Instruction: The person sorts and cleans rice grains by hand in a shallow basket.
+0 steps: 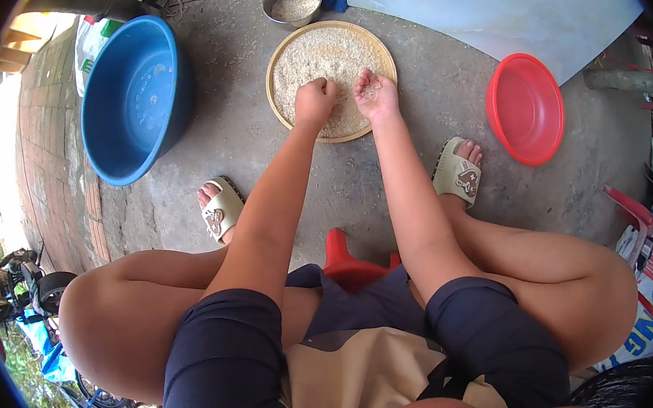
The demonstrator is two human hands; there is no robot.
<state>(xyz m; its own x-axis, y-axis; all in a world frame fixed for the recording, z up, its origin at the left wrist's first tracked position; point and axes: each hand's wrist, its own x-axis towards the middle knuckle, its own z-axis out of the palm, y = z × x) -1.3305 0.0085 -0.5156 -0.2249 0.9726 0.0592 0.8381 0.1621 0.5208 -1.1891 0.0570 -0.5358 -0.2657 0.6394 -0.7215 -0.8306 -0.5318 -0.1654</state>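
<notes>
A round woven tray (277, 109) with a light rim lies on the concrete floor, spread with pale grains that look like rice (321, 53). Over its middle, my left hand (316, 101) is closed with the fingers curled in; what it holds, if anything, is hidden. My right hand (377, 96) is at the tray's right side, palm up and cupped, fingers half curled. A few grains seem to lie in that palm. Just behind the tray stands a metal bowl (294, 20) with more of the same grains in it.
A large blue basin (93, 115) stands at left, a red basin (498, 111) at right. A pale sheet (480, 4) covers the floor at the back right. Below me is a red stool (339, 261); a red plastic chair (638, 215) is at far right.
</notes>
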